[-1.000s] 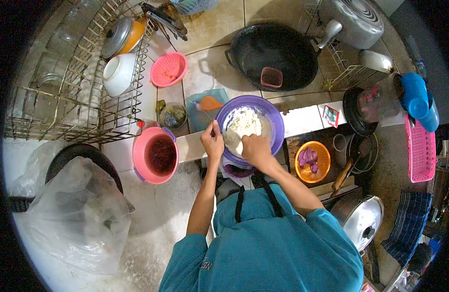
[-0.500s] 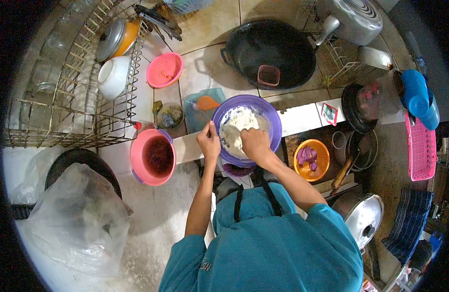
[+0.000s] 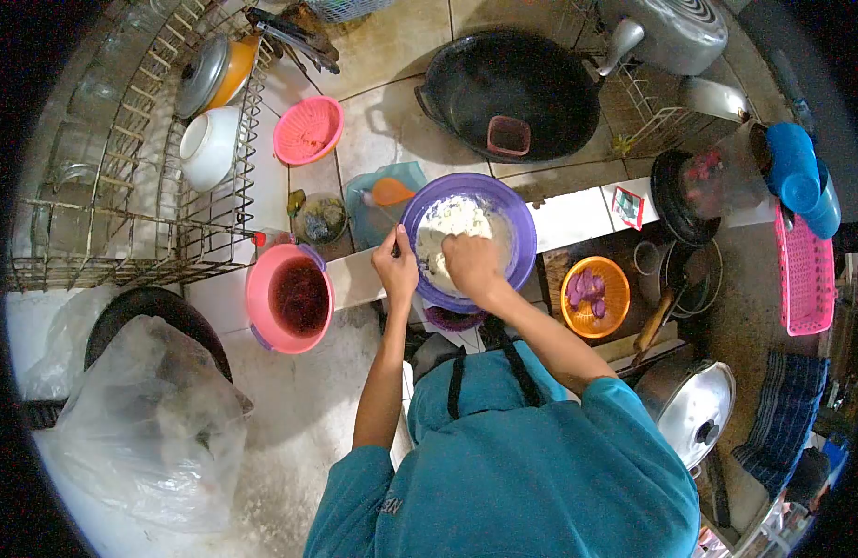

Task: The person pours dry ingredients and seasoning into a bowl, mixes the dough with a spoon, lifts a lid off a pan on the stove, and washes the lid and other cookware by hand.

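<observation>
A purple bowl (image 3: pixel 525 216) stands at the counter's edge in front of me, with a lumpy white mixture (image 3: pixel 458 216) inside. My left hand (image 3: pixel 394 267) is closed on the bowl's left rim. Over the mixture is my right hand (image 3: pixel 471 266), its fingers curled together; whatever they hold is hidden beneath them. Behind the bowl's left side lies an orange spoon (image 3: pixel 392 192) on a bluish plastic bag (image 3: pixel 359 206). An orange basket (image 3: pixel 620 296) holding purple slices (image 3: pixel 587 290) sits to the right.
On the left are a pink bucket (image 3: pixel 259 296) of dark red liquid, a wire dish rack (image 3: pixel 122 223) and a large plastic bag (image 3: pixel 154 418). A black wok (image 3: pixel 540 74) lies behind the bowl, a pink basket (image 3: pixel 308 130) behind left, and a lidded pot (image 3: pixel 694 405) at right.
My right hand has shifted within the bowl, and the utensil glimpsed under it earlier is now hidden. My left hand stays at the rim. The whole view has shifted slightly.
</observation>
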Available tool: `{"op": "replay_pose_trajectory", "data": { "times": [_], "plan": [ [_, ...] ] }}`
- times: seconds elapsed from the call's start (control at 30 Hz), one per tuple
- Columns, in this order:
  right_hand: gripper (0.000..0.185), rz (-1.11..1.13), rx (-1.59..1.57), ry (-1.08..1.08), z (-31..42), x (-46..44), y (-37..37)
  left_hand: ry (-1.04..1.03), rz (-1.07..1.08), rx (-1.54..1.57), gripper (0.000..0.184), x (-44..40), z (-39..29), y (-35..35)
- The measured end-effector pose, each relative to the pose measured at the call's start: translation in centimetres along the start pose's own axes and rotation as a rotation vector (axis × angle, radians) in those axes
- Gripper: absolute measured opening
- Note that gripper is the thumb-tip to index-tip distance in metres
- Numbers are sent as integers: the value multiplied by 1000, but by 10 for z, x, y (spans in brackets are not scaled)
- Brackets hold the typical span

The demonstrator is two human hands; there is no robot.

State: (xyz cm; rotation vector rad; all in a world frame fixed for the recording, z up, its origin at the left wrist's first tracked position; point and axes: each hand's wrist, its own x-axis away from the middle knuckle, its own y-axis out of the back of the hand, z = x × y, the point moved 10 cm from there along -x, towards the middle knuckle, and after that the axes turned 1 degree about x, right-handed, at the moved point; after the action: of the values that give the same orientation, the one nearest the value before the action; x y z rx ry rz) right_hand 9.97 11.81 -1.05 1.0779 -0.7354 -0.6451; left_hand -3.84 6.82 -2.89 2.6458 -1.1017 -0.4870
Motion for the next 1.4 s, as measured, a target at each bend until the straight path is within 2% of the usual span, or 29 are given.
{"op": "replay_pose_trajectory", "data": {
  "times": [0.03, 0.1, 0.13, 0.23, 0.27, 0.4, 0.5, 0.63, 0.67, 0.8, 0.83, 0.93, 1.03, 1.1, 1.2, 1.33, 1.4],
  "plan": [
    [12, 16, 20, 39, 2, 1, -3, -64, -28, 14, 28, -2, -5, 0],
    [11, 64, 57, 116, -1, 12, -16, -4, 2, -25, 28, 1, 1, -1],
    [9, 42, 64, 139, -3, 20, 3, 20, 13, -43, 28, -2, 0, -1],
    [13, -118, 58, 4, -27, 8, 31, 78, 53, -41, 32, 0, -4, -2],
    [13, -167, 48, 23, -25, 3, 37, 71, 53, -35, 32, -1, -2, -2],
    [6, -52, 44, 142, 6, 3, -2, 95, 74, -54, 32, -1, 5, -5],
    [7, 36, 34, 139, -8, 17, 2, 119, 70, -43, 31, 0, 4, -4],
    [11, -127, 37, 87, -17, -5, 14, 146, 108, -86, 32, 0, 2, -5],
    [11, -24, 93, 130, -8, -9, 2, 124, 88, -88, 32, 0, 2, -4],
    [13, -110, 38, 304, 13, 22, 2, -16, -12, -43, 27, 0, -5, -1],
    [13, -132, 44, 271, 5, 22, 11, -62, -41, -20, 26, 0, -10, 1],
    [11, -162, 56, 212, -5, 12, 23, -29, -28, -5, 26, 0, -6, 0],
    [9, -116, 83, 239, 1, 1, 9, 120, 73, -61, 31, 0, 6, -4],
    [9, -64, 140, 315, 3, 4, -3, 61, 37, -54, 30, 0, 3, -2],
    [11, -36, 164, 295, -16, 5, 6, 45, 36, -53, 29, 2, 1, -2],
    [12, -223, 120, 123, -49, -21, 30, 90, 40, -70, 29, 1, -1, -1],
    [12, -71, 136, 156, -37, -18, 5, 85, 37, -83, 29, 2, -6, 0]
  ]
}}
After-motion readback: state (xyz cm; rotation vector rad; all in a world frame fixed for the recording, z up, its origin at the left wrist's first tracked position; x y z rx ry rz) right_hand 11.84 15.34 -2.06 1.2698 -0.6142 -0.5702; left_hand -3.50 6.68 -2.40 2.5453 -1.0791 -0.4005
